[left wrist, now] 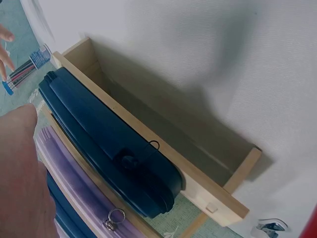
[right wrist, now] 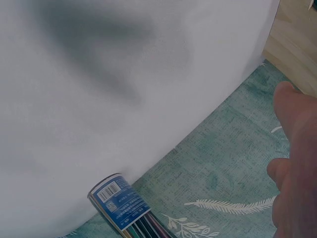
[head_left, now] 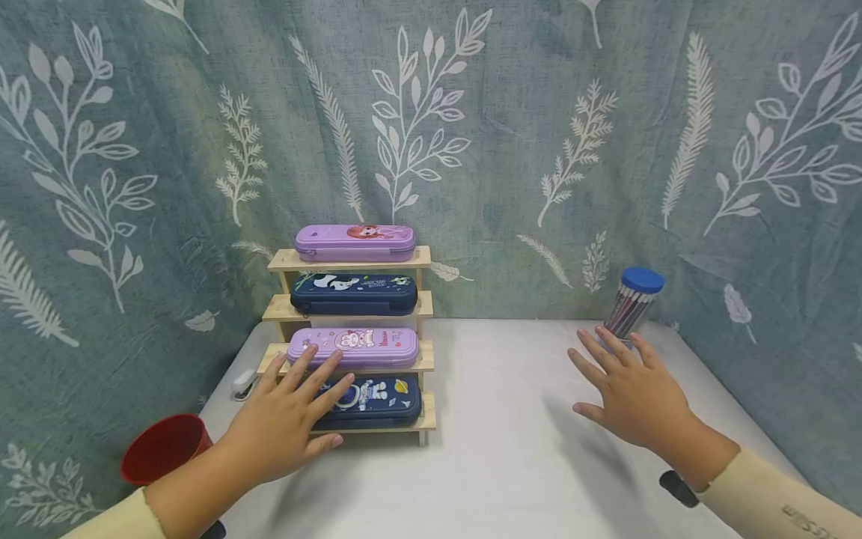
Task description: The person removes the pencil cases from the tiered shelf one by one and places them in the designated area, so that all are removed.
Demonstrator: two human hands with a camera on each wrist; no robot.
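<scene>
My left hand (head_left: pixel 279 419), fingers spread, hovers in front of the wooden tiered rack (head_left: pixel 429 419) and holds nothing. Behind its fingers, on the lowest tier, lies a dark blue pencil case (head_left: pixel 384 400) with an astronaut. Above it sit a purple pencil case (head_left: pixel 377 348), a navy panda pencil case (head_left: pixel 357 293) and, on top, another purple pencil case (head_left: pixel 357 243). Spread as well, my right hand (head_left: pixel 633 393) hangs over the right part of the table with nothing in it. Just beyond its fingertips stands a clear tube of pencils (head_left: pixel 626 311) with a blue lid.
A red cup (head_left: pixel 168 449) stands at the left edge. Beside the rack's left side lies a small white and black object (head_left: pixel 244 384). The white table (head_left: pixel 498 449) meets leaf-patterned cloth (head_left: pixel 485 187) at the back and both sides.
</scene>
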